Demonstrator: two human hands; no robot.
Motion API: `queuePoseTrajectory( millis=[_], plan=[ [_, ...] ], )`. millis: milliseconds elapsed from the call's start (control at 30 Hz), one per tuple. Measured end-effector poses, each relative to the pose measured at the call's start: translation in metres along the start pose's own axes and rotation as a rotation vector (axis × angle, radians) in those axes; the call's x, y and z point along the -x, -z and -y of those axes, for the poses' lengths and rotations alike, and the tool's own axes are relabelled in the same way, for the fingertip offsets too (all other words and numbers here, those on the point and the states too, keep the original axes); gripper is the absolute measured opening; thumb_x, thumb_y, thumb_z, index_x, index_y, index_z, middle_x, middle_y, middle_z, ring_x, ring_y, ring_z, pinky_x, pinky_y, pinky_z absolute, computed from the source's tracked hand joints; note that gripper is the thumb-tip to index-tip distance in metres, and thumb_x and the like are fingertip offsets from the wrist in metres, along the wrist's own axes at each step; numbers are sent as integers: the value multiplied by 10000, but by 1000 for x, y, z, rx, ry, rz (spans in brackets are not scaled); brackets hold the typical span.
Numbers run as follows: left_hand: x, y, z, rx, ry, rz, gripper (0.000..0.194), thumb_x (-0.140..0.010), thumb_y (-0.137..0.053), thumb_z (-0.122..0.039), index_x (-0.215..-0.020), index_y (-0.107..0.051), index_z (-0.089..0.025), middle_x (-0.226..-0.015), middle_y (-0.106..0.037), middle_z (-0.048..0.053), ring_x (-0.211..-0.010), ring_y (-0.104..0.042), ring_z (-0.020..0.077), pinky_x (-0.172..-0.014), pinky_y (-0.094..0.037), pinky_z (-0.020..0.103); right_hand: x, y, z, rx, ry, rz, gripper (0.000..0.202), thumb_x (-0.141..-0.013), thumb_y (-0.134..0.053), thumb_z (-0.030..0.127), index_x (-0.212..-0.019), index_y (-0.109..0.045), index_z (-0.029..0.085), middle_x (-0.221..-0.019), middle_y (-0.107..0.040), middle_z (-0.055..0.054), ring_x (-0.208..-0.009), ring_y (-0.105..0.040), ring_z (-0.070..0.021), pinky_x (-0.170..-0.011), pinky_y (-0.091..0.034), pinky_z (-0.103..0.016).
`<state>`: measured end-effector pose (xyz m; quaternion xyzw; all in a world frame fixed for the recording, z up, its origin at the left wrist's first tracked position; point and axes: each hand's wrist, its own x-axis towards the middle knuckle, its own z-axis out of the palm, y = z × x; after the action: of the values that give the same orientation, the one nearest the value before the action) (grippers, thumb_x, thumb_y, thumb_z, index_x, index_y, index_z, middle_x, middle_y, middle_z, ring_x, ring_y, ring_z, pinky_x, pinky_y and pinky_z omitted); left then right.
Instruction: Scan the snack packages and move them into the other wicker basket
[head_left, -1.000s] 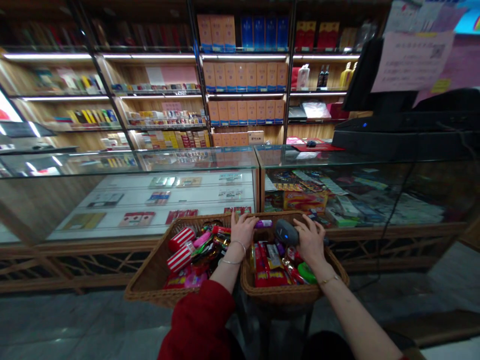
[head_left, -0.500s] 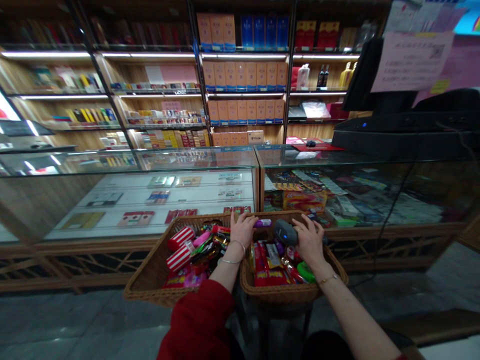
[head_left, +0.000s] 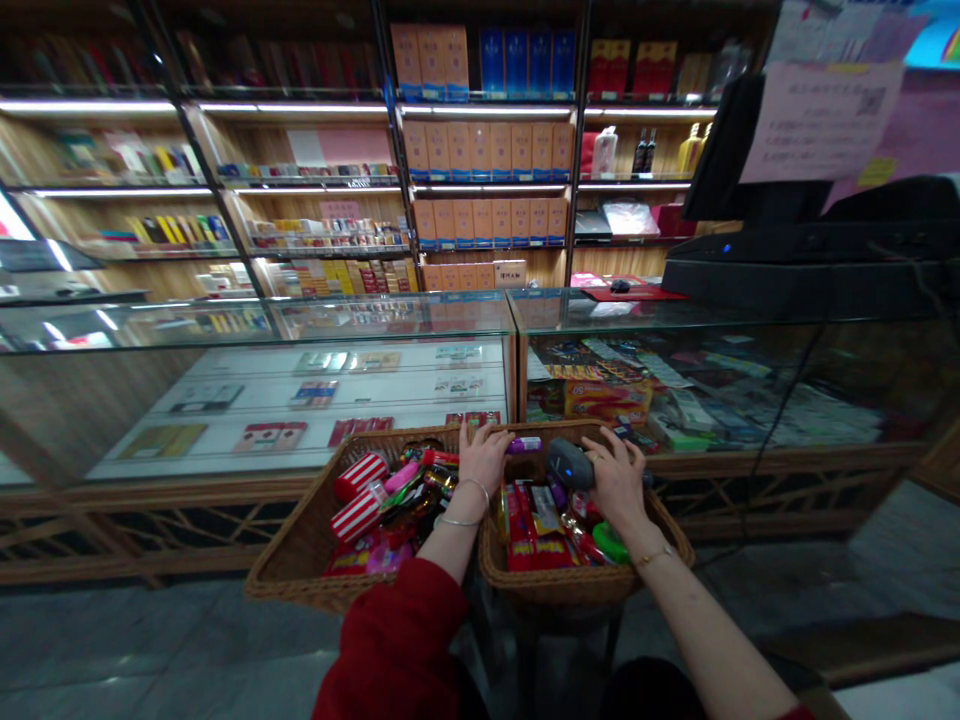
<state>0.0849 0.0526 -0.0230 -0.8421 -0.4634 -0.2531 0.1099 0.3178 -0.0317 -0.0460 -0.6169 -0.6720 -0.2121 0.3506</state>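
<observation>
My left hand (head_left: 482,464), over the inner edges of two wicker baskets, has its fingers closed on one end of a small purple tube (head_left: 525,445). The tube points right, toward the head of a dark grey barcode scanner (head_left: 568,465) with a blue light. My right hand (head_left: 616,482) grips the scanner above the right basket (head_left: 570,580). Red packets (head_left: 525,535), a green round item (head_left: 611,542) and other small sweets lie in that basket. In the left basket (head_left: 281,560) are red-and-white striped tubs (head_left: 358,512) and mixed colourful packages, partly hidden by my left forearm.
A glass display counter (head_left: 337,325) runs just beyond the baskets. On its right stand a monitor (head_left: 724,150) and a black till base (head_left: 787,275), with a cable (head_left: 787,410) hanging down. Shelves of boxes (head_left: 491,225) and bottles line the back wall. A dark stool (head_left: 532,640) is under the baskets.
Almost nothing differs. Both hands keep their hold on the purple tube and the scanner, and the view has shifted very slightly.
</observation>
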Motion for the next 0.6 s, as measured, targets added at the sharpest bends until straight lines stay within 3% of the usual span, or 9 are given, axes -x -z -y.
queuePoseTrajectory(
  millis=[600],
  plan=[
    [0,-5,2,-10,-4,-14,316,-882,-566,-215,-1153,-682,-329,-1210,-723,32,-1271,-537,279,-1179,-125,687,1,-3,-4,2,30,-6,278,-752,-547,116,-947,-703,238,-1176,-724,-51,-1324,-420,-265,-1053,-198,-455]
  ],
)
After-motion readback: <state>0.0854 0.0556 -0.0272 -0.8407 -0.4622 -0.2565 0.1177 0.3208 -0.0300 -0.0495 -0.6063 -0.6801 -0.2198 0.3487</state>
